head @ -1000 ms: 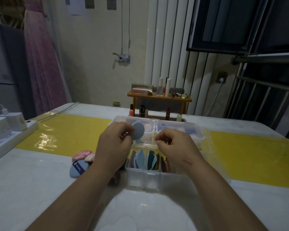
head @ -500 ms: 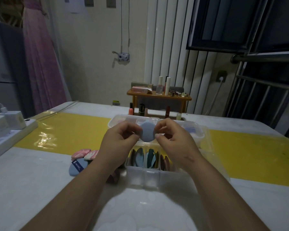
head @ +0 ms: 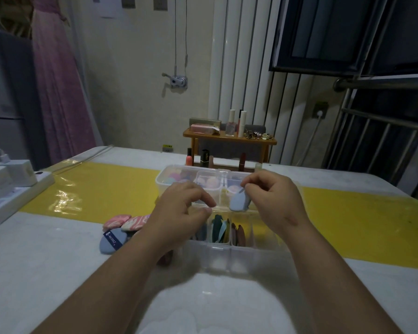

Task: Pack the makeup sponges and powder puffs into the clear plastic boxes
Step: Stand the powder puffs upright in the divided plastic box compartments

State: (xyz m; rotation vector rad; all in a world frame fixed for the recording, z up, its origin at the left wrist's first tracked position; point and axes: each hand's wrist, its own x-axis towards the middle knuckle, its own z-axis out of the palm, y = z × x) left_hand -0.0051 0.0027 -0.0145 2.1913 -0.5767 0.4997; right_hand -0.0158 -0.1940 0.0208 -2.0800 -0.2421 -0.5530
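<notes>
My right hand (head: 273, 201) pinches a light blue powder puff (head: 238, 202) above the near clear plastic box (head: 229, 256), which holds several puffs standing on edge in its compartments. My left hand (head: 179, 213) hovers over the box's left end, fingers curled and holding nothing. A second clear box (head: 164, 182) behind it holds round pink and coloured sponges. On the table to the left lie a blue puff with a dark ribbon (head: 111, 239) and pink marbled puffs (head: 126, 220).
A white power strip with chargers (head: 12, 186) sits at the table's left edge. A small wooden rack (head: 229, 138) with bottles and lipsticks stands behind the boxes. A yellow band (head: 94, 186) runs across the table.
The blue puff passed from my left hand through both hands into my right hand alone. My right hand carried it right and lower, toward the near box; my left hand let go and dropped.
</notes>
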